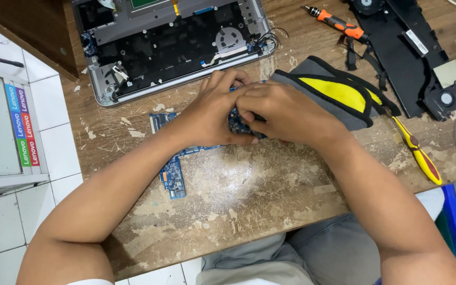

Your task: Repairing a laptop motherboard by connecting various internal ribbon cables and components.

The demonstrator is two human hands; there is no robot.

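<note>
Bare worn table top lies open in front of the circuit board. Behind it the opened laptop shell blocks the far side; a grey and yellow pouch, a yellow screwdriver and a black panel crowd the right

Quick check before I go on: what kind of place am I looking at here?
Probably a small electronics repair bench: an opened laptop chassis, a blue circuit board under both hands, and screwdrivers on a worn wooden table.
</note>
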